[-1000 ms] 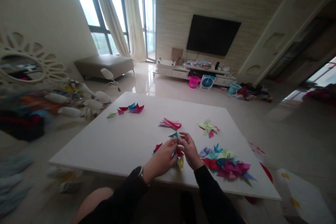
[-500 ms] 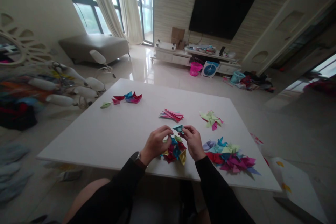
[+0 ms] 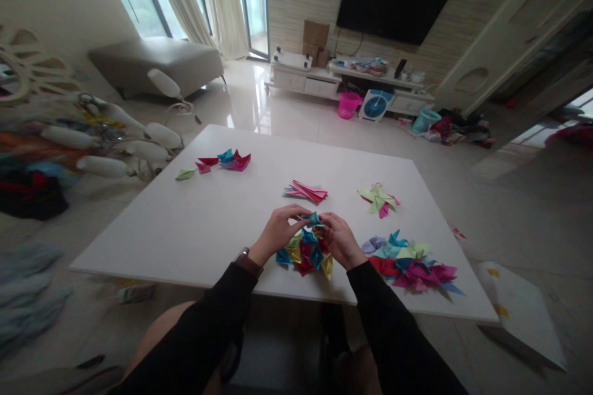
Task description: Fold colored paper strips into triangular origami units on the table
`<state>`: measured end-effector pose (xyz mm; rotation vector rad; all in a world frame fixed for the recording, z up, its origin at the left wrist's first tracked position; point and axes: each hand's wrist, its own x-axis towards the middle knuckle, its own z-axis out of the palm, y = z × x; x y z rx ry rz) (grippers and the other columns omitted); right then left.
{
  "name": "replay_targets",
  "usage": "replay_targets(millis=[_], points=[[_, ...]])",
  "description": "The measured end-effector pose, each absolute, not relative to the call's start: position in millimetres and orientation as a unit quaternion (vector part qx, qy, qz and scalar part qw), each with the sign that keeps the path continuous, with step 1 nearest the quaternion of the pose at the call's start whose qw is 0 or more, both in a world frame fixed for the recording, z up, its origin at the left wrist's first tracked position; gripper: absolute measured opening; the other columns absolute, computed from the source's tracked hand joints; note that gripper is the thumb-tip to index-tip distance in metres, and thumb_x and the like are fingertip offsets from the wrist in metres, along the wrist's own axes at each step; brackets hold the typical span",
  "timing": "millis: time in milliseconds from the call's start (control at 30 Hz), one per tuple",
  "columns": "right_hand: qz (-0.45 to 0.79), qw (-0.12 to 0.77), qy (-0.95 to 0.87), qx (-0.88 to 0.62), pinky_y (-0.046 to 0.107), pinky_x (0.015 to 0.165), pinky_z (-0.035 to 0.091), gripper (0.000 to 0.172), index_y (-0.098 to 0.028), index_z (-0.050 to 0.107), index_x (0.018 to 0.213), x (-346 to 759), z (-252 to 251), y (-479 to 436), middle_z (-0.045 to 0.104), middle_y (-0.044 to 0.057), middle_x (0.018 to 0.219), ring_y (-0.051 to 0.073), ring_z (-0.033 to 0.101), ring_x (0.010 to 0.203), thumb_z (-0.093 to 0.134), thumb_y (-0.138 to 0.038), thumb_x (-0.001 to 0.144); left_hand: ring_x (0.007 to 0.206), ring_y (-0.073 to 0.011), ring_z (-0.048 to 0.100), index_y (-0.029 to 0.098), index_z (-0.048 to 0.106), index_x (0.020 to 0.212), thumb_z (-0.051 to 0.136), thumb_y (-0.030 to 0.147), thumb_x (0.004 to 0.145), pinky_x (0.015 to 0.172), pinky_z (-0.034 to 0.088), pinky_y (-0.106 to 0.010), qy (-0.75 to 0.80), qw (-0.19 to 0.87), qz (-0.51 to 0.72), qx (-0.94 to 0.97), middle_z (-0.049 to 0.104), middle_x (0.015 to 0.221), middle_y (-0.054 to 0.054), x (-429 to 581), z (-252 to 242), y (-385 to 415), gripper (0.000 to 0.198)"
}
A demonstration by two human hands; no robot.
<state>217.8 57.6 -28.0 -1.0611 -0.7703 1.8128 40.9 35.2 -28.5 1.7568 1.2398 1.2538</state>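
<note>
Between my two hands is a small teal folded paper piece, held above the table. My left hand pinches its left side with thumb and fingers. The fingers of my right hand close on its right side. Just below my hands lies a cluster of folded paper pieces in red, blue, yellow and green, partly hidden by my right hand. Beyond my hands rests a bundle of flat pink and red folded strips.
The white table carries a large pile of paper pieces at right, a pale green and pink group behind it, and several boat-like pieces at far left. A lamp with white shades stands beyond the left edge.
My left hand has closed in on the teal paper piece, which my right hand was holding alone. The view has tilted down slightly.
</note>
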Motion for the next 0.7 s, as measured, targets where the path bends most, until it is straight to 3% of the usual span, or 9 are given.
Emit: replay_targets(millis=[200, 400, 700], points=[[0.695, 0.454, -0.298, -0.471, 0.023, 0.055, 0.051, 0.025, -0.02, 0.062, 0.079, 221, -29, 56, 0.07, 0.001, 0.084, 0.013, 0.067, 0.062, 0.08, -0.034, 0.068, 0.07, -0.0144, 0.067, 0.019, 0.08, 0.091, 0.076, 0.028, 0.083, 0.068, 0.053, -0.026, 0.605, 0.261, 0.458, 0.597, 0.077, 0.088, -0.004, 27, -40, 43, 0.013], [0.692, 0.456, -0.311, -0.467, 0.023, 0.057, 0.05, 0.024, -0.02, 0.061, 0.081, 225, -27, 54, 0.068, -0.001, 0.082, 0.012, 0.066, 0.061, 0.077, -0.03, 0.067, 0.074, -0.0178, 0.067, 0.019, 0.081, 0.083, 0.078, 0.029, 0.08, 0.075, 0.049, -0.029, 0.706, 0.196, 0.334, 0.593, 0.076, 0.081, -0.006, 12, -70, 56, 0.011], [0.69, 0.451, -0.328, -0.461, 0.024, 0.06, 0.049, 0.026, -0.019, 0.061, 0.082, 232, -25, 55, 0.067, -0.001, 0.084, 0.011, 0.065, 0.062, 0.077, -0.033, 0.067, 0.081, -0.0201, 0.068, 0.017, 0.08, 0.087, 0.073, 0.029, 0.083, 0.075, 0.047, -0.029, 0.745, 0.201, 0.21, 0.601, 0.077, 0.088, -0.01, 22, -103, 61, 0.015]])
